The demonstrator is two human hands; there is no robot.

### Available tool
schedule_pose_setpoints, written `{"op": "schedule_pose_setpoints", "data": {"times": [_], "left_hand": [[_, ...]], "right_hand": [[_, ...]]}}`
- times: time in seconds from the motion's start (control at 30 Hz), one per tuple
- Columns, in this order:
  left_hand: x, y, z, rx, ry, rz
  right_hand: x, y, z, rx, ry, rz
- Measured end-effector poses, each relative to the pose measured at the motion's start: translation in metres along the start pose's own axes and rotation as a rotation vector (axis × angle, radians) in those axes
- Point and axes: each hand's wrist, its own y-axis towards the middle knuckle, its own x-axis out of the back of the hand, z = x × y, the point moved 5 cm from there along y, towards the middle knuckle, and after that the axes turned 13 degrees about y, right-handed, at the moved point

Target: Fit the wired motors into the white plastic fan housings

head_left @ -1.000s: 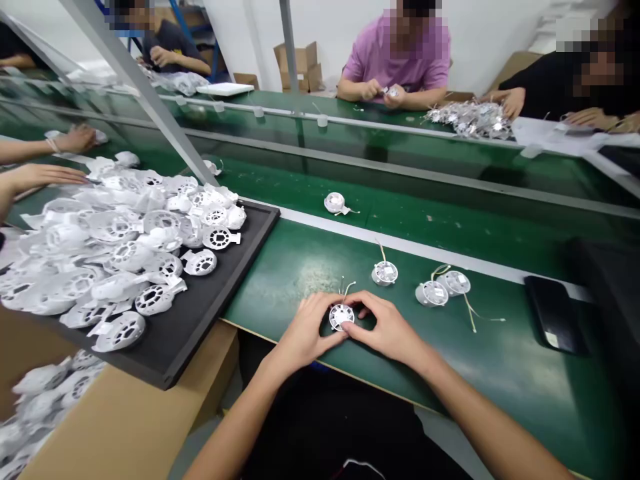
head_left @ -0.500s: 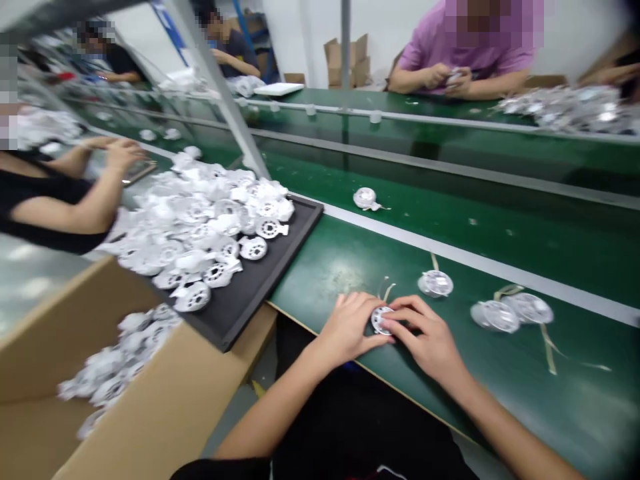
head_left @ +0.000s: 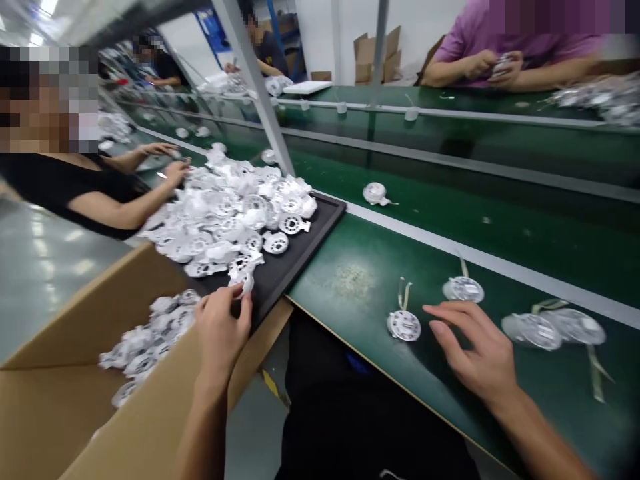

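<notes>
My left hand (head_left: 224, 320) reaches over the near end of the black tray (head_left: 273, 290), its thumb and fingers closed on a round white plastic part (head_left: 244, 283). Many similar white parts (head_left: 225, 207) lie heaped on that tray. On the green bench, my right hand (head_left: 477, 347) is open, fingers apart, with nothing in it. Just left of its fingertips lies a round disc assembly (head_left: 404, 325) with two pale ribbon strips pointing away from me. Another disc with a strip (head_left: 463, 289) sits beyond my right hand, and overlapping clear-looking discs (head_left: 533, 331) lie to its right.
A cardboard box (head_left: 145, 427) holding more white parts stands at my left. Beside the heap a co-worker's arm (head_left: 117, 207) reaches in. One white part (head_left: 375, 194) rests beyond the pale strip (head_left: 420, 235). A metal post (head_left: 260, 93) rises behind the tray.
My hands have parted from the disc, which now lies on the bench. The left has moved to the tray and gripped a white part; the right has drawn back and opened. The view has shifted left.
</notes>
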Motion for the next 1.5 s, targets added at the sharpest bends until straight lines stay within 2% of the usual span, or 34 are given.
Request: {"op": "schedule_pose_setpoints", "data": {"times": [0.07,0.13,0.2,0.27,0.3,0.33,0.37,0.4,0.5,0.53,0.57,0.67,0.8,0.97,1.13,1.3,1.4,1.5], "left_hand": [[-0.01,-0.029,-0.054,-0.058,-0.417,0.066],[-0.019,-0.061,-0.12,-0.149,-0.855,0.273],[-0.023,-0.087,-0.179,-0.219,-1.196,0.517],[-0.024,-0.099,-0.216,-0.239,-1.396,0.721],[-0.024,-0.1,-0.226,-0.252,-1.44,0.792],[-0.025,-0.098,-0.231,-0.276,-1.442,0.826],[-0.025,-0.094,-0.23,-0.315,-1.4,0.803],[-0.026,-0.088,-0.227,-0.357,-1.31,0.723],[-0.027,-0.069,-0.211,-0.441,-0.89,0.357],[-0.029,-0.066,-0.21,-0.468,-0.764,0.293],[-0.034,-0.066,-0.212,-0.503,-0.667,0.277],[-0.05,-0.071,-0.225,-0.62,-0.535,0.348],[-0.062,-0.077,-0.233,-0.643,-0.52,0.357],[-0.064,-0.076,-0.231,-0.639,-0.515,0.372],[-0.064,-0.075,-0.234,-0.626,-0.504,0.383],[-0.064,-0.072,-0.233,-0.623,-0.546,0.414],[-0.061,-0.063,-0.227,-0.623,-0.676,0.542],[-0.058,-0.049,-0.22,-0.455,-0.842,0.723]], "right_hand": [[-0.002,0.001,0.013,0.132,0.01,0.051],[-0.009,0.001,0.022,0.198,0.047,0.168],[-0.012,-0.001,0.027,0.196,0.102,0.214],[-0.008,-0.001,0.029,0.156,0.143,0.172],[-0.005,-0.001,0.029,0.123,0.154,0.13],[-0.002,0.0,0.029,0.083,0.159,0.095],[0.0,0.0,0.028,0.04,0.158,0.078],[0.001,0.001,0.026,-0.006,0.151,0.074],[-0.003,0.003,0.016,-0.149,0.1,0.09],[-0.006,0.004,0.013,-0.181,0.081,0.111],[-0.009,0.004,0.01,-0.202,0.068,0.137],[-0.019,0.005,0.005,-0.198,0.048,0.226],[-0.021,0.005,0.006,-0.171,0.02,0.25],[-0.022,0.004,0.007,-0.153,-0.002,0.287],[-0.023,0.004,0.001,-0.206,-0.025,0.317],[-0.024,0.009,-0.004,-0.241,-0.134,0.409],[-0.026,0.008,-0.002,-0.222,-0.134,0.402],[-0.025,0.006,0.004,-0.161,-0.068,0.315]]}}
